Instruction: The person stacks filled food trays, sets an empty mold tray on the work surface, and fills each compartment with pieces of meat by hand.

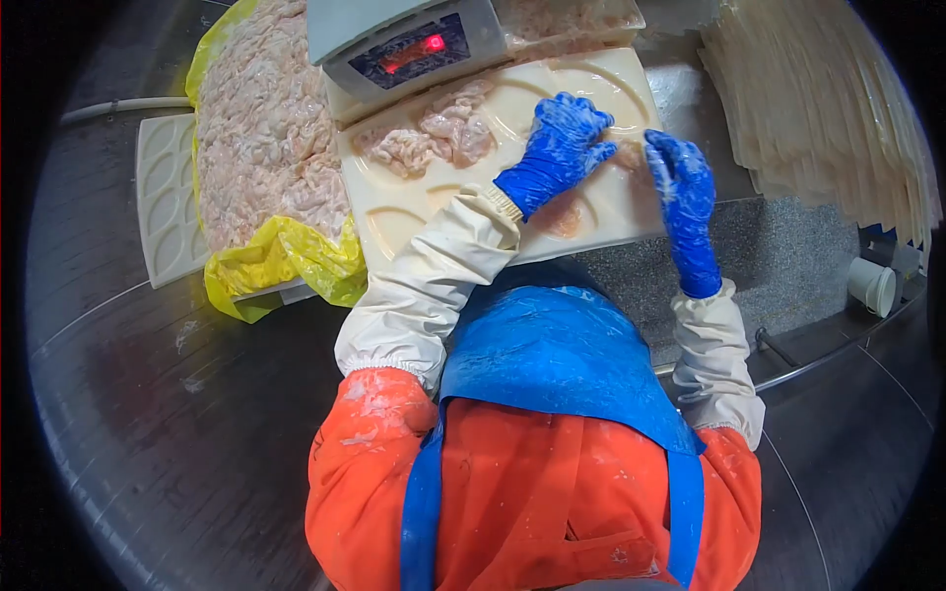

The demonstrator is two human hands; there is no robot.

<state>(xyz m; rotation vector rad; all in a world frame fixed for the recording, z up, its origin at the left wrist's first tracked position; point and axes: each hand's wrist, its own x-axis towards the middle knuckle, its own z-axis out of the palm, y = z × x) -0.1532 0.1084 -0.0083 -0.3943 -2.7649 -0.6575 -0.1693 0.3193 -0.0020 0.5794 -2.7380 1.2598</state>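
Note:
A white board with round recesses lies in front of the body. Pale raw meat pieces rest on its left part, and a smaller pink piece lies near its front edge. Over the board's middle is my left hand, in a blue glove, palm down, fingers bent and thumb apart; its underside is hidden. My right hand, also blue-gloved, is at the board's right edge with its fingers extended and close together. Between the hands another meat piece is partly visible; contact with it is unclear.
A scale with a red display stands behind the board. To the left are a meat heap in a yellow liner and another recessed board. Layered translucent sheets, a white bucket and a metal rail are right.

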